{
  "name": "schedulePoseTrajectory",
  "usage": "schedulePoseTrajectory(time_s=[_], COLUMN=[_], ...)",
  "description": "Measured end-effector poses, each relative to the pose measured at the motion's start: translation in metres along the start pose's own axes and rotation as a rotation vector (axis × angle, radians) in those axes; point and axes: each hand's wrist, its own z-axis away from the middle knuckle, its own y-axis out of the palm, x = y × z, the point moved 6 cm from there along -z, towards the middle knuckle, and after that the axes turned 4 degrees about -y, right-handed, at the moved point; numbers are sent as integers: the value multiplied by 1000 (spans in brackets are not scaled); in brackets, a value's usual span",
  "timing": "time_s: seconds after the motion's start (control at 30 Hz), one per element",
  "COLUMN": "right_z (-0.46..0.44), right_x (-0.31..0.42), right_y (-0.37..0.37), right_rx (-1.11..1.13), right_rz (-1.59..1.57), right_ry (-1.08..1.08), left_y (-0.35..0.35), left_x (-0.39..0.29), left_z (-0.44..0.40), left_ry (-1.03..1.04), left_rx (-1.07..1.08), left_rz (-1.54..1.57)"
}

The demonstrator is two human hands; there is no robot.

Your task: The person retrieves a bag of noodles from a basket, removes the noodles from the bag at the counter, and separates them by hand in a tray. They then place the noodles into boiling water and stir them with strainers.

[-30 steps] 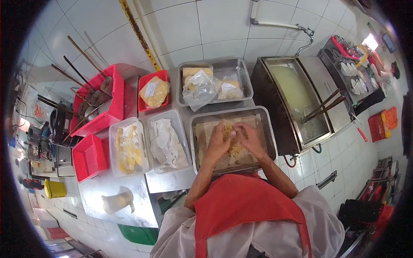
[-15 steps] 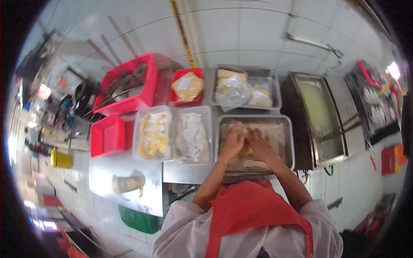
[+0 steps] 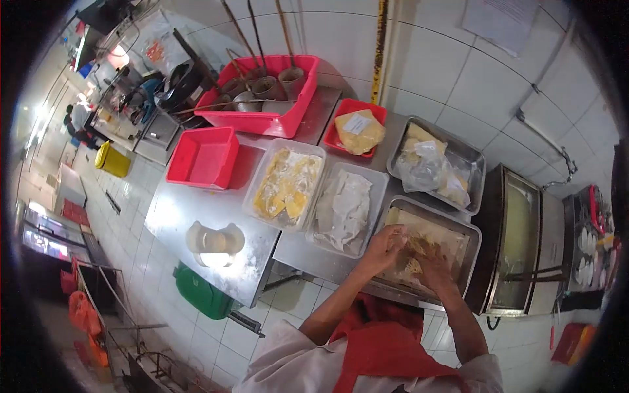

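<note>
Both of my hands are inside a metal tray (image 3: 474, 262) lined with brownish paper. Between them is a loose bunch of thin yellowish strands that look like noodles (image 3: 414, 266). My left hand (image 3: 386, 247) is at the bunch's left side, its fingers curled in and closed on the strands. On the right, my right hand (image 3: 434, 268) has its fingers bent down over the same strands, partly hiding them. Left of the tray stands a clear plastic container (image 3: 377, 216) with floury white paper or cloth (image 3: 342, 206). Another container (image 3: 252, 187) holds flour-dusted yellow pieces (image 3: 284, 190).
Behind are a metal tray (image 3: 481, 180) with plastic-bagged food and a red bin (image 3: 334, 141) with a labelled yellow packet (image 3: 359, 130). A large red tub (image 3: 304, 85) holds long-handled ladles or strainers. A basin of pale liquid (image 3: 517, 262) stands right. A whitish double-ended object (image 3: 215, 243) rests on the steel table.
The head view has turned, so the table now looks slanted and the trays sit further right. My hands have drawn slightly apart, showing more of the strands.
</note>
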Motion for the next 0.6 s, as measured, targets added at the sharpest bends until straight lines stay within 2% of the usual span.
schedulePoseTrajectory(time_s=[0.07, 0.1, 0.17, 0.2, 0.23, 0.3, 0.37, 0.4, 0.43, 0.5, 0.57, 0.6], right_z=[-7, -8, -4, 1, 12, 21, 4, -4, -16, -22, 11, 12], right_x=[-25, -30, -41, -39, -19, -9, -16, -31, -53, -52, -38, -41], right_y=[17, 20, 5, -1, -37, -48, -5, 20, 50, 40, -33, -39], right_rx=[20, 19, -90, -91, -132, -176, -114, -124, -110, -131, -103, -126], right_rz=[-235, -232, -439, -445, -250, -65, -32, -36, -184, -354, -306, -303], right_ry=[102, 89, 286, 280, 194, 100, -158, -167, -78, 22, 338, 350], left_y=[-10, -17, -27, -33, -39, -50, -68, -77, -87, -114, -148, -161], left_x=[-7, -13, -23, -26, -28, -31, -44, -48, -51, -64, -73, -83], left_z=[3, 3, 4, 5, 9, 15, 13, 15, 17, 7, -13, -29], left_ry=[-48, -35, -22, -45, -69, -59, -23, -56, -85, -49, 12, 34], left_rx=[-8, -38, -72, -109, -144, -178, -215, -229, -243, -260, -297, -284], left_rz=[39, 27, 8, 43, 77, 27, -30, -69, -107, -76, 1, 3])
